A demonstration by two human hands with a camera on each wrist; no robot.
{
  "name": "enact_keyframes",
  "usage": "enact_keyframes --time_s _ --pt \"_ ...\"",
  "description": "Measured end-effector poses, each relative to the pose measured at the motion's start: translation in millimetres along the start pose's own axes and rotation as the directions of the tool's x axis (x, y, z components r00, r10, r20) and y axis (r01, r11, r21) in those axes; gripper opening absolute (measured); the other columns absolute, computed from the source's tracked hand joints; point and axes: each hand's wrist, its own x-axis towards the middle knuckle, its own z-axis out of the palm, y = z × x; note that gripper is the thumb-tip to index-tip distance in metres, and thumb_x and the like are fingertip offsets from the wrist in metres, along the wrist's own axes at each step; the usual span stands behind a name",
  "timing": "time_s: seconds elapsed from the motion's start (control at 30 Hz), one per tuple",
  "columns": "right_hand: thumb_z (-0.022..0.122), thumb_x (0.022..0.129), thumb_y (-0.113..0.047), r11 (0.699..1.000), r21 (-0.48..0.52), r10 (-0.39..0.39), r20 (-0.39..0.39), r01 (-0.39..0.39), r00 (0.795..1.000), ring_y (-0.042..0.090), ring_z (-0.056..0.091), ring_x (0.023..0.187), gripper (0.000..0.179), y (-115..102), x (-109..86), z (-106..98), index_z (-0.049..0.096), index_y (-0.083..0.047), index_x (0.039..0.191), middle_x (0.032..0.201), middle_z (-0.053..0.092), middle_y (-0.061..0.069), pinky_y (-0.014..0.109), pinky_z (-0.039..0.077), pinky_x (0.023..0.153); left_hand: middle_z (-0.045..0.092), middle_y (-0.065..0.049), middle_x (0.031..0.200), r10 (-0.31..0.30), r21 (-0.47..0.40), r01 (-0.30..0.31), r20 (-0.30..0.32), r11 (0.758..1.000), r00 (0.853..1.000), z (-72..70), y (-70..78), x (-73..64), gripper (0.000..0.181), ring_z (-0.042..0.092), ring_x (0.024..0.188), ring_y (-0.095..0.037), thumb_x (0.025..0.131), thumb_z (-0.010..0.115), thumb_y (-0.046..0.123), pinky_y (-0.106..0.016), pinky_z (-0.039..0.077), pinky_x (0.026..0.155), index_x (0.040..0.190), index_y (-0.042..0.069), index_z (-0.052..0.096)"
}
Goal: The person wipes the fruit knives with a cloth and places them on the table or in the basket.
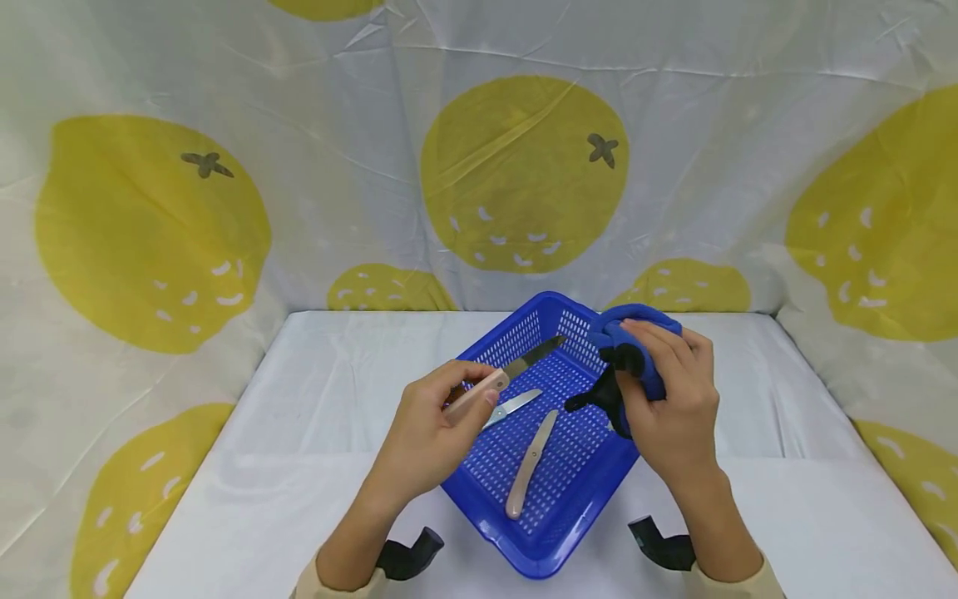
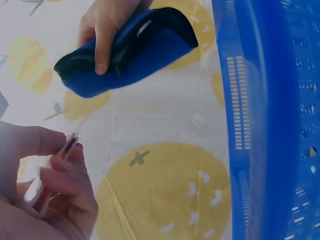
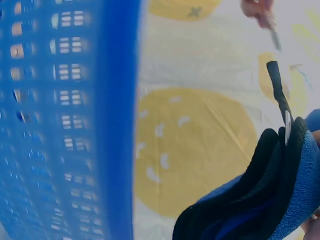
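Note:
My left hand (image 1: 434, 424) grips a knife (image 1: 479, 396) by its pale pink handle, with the blade angled up and to the right above the blue basket (image 1: 540, 567). In my right hand (image 1: 677, 403) is a bunched blue cloth (image 1: 653, 319) with black edging and a black strap, held over the basket's right side. The left wrist view shows the cloth (image 2: 160, 55) folded under the fingers. A gap separates the blade from the cloth. Inside the basket lie a beige-handled knife (image 1: 530, 466) and another knife (image 1: 520, 403), its handle partly hidden behind my left hand.
The basket has perforated walls and stands at an angle on a white-covered table (image 1: 299, 482). Behind the table hangs a white curtain (image 1: 337, 166) printed with large yellow lemons. Black wrist mounts (image 1: 412, 556) show by both forearms.

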Motion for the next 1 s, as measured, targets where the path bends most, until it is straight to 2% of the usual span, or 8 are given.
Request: enact_keyframes --time_s 0.13,0.43,0.53,0.63,0.73,0.83,0.93,1.0 --pt "0.071 0.087 -0.006 0.999 -0.017 0.046 0.011 -0.046 0.999 0.05 0.052 0.116 0.035 6 2.0 -10 0.073 0.001 0.122 0.123 0.072 0.02 0.019 0.038 0.106 0.065 0.004 0.097 -0.001 0.102 0.002 -0.011 0.995 1.0 4.7 -9.8 5.0 0.021 0.062 0.084 -0.015 0.1 0.067 0.019 -0.027 0.058 0.07 0.121 0.019 0.069" --pt "0.073 0.084 -0.001 0.999 0.008 0.034 0.099 -0.035 0.994 0.045 0.052 0.117 0.039 8 2.7 -11 0.073 -0.004 0.123 0.124 0.072 0.016 0.022 0.036 0.107 0.068 0.006 0.107 -0.044 0.214 0.03 0.061 0.976 0.997 21.5 -32.8 14.5 0.023 0.063 0.094 -0.007 0.102 0.066 0.023 -0.03 0.057 0.084 0.123 0.016 0.069" --pt "0.073 0.084 -0.001 1.0 0.014 0.025 0.12 -0.026 0.993 0.044 0.052 0.118 0.04 7 3.2 -10 0.073 -0.004 0.124 0.124 0.072 0.015 0.022 0.036 0.108 0.068 0.003 0.11 -0.05 0.238 0.032 0.072 0.971 0.996 23.5 -35.9 15.1 0.028 0.063 0.099 -0.012 0.102 0.066 0.025 -0.033 0.057 0.084 0.127 0.014 0.068" --pt "0.073 0.083 0.0 1.0 0.012 0.02 0.131 -0.022 0.991 0.043 0.053 0.119 0.041 7 3.4 -10 0.073 -0.005 0.124 0.125 0.072 0.014 0.022 0.036 0.108 0.067 -0.001 0.121 -0.055 0.267 0.031 0.083 0.963 0.995 22.1 -36.6 14.8 0.037 0.063 0.111 -0.02 0.101 0.066 0.031 -0.039 0.056 0.093 0.135 0.014 0.064" --pt "0.073 0.083 0.001 1.0 0.003 0.021 0.139 -0.021 0.99 0.043 0.053 0.119 0.042 7 3.3 -11 0.073 -0.005 0.125 0.126 0.072 0.014 0.021 0.036 0.108 0.061 0.0 0.14 -0.078 0.302 0.043 0.104 0.952 0.992 19.3 -36.3 15.0 0.051 0.056 0.133 -0.023 0.1 0.065 0.044 -0.048 0.051 0.107 0.144 0.02 0.057" --pt "0.073 0.082 0.001 1.0 -0.003 0.025 0.146 -0.025 0.989 0.043 0.052 0.119 0.043 7 2.9 -11 0.072 -0.005 0.125 0.126 0.071 0.014 0.02 0.036 0.109 0.048 0.003 0.156 -0.105 0.33 0.06 0.122 0.942 0.987 16.1 -34.6 14.6 0.064 0.043 0.148 -0.024 0.096 0.062 0.061 -0.058 0.042 0.114 0.151 0.03 0.05" --pt "0.073 0.082 0.001 0.999 -0.006 0.035 0.153 -0.034 0.988 0.042 0.052 0.12 0.044 7 2.3 -12 0.072 -0.006 0.126 0.127 0.071 0.013 0.018 0.036 0.108 0.037 0.008 0.164 -0.114 0.359 0.064 0.12 0.931 0.986 13.2 -33.3 13.7 0.072 0.034 0.153 -0.024 0.091 0.058 0.074 -0.065 0.037 0.115 0.153 0.041 0.044" --pt "0.073 0.083 0.001 0.999 -0.011 0.042 0.16 -0.04 0.986 0.041 0.052 0.12 0.044 7 1.6 -13 0.072 -0.006 0.126 0.128 0.071 0.013 0.017 0.037 0.108 0.033 0.01 0.166 -0.096 0.374 0.048 0.112 0.926 0.989 10.8 -33.5 12.8 0.074 0.031 0.155 -0.026 0.089 0.057 0.077 -0.068 0.034 0.115 0.153 0.044 0.043"
